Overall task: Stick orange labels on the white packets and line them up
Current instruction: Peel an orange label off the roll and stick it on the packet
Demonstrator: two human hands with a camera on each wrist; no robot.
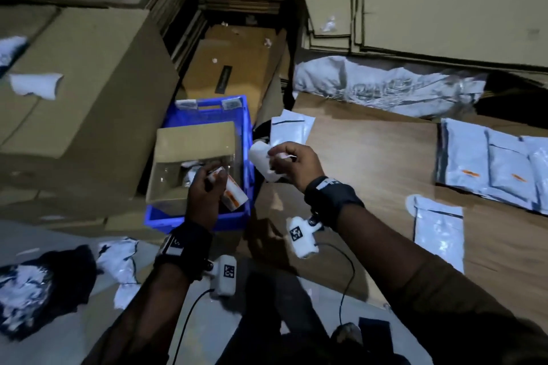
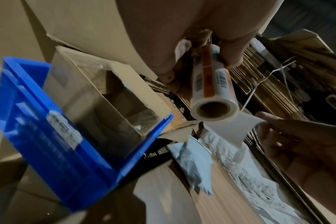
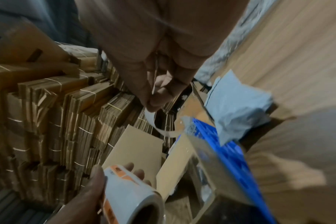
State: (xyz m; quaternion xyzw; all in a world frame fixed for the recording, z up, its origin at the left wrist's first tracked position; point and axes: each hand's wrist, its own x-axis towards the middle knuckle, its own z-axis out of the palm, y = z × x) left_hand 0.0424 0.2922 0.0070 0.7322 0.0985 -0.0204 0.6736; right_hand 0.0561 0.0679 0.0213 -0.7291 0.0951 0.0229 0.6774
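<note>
My left hand point(image 1: 211, 179) grips a roll of orange labels point(image 1: 232, 193) over the blue crate point(image 1: 207, 105); the left wrist view shows the roll point(image 2: 211, 84) end-on in my fingers. My right hand point(image 1: 278, 160) pinches the loose white backing strip point(image 1: 261, 164) that trails from the roll point(image 3: 128, 195), seen between thumb and fingertip in the right wrist view as a strip point(image 3: 160, 128). Several white packets with orange labels point(image 1: 492, 169) lie in a row at the right. One unlabelled white packet point(image 1: 439, 234) lies nearer me, and others point(image 1: 289, 127) lie beside the crate.
An open cardboard box point(image 1: 189, 163) sits inside the crate. Large cartons point(image 1: 80, 92) stand at the left, and flat cardboard stacks point(image 1: 430, 0) at the back. A crumpled plastic bag point(image 1: 385, 86) lies behind the brown cardboard work surface point(image 1: 370, 163). Torn paper scraps point(image 1: 118, 264) lie on the floor.
</note>
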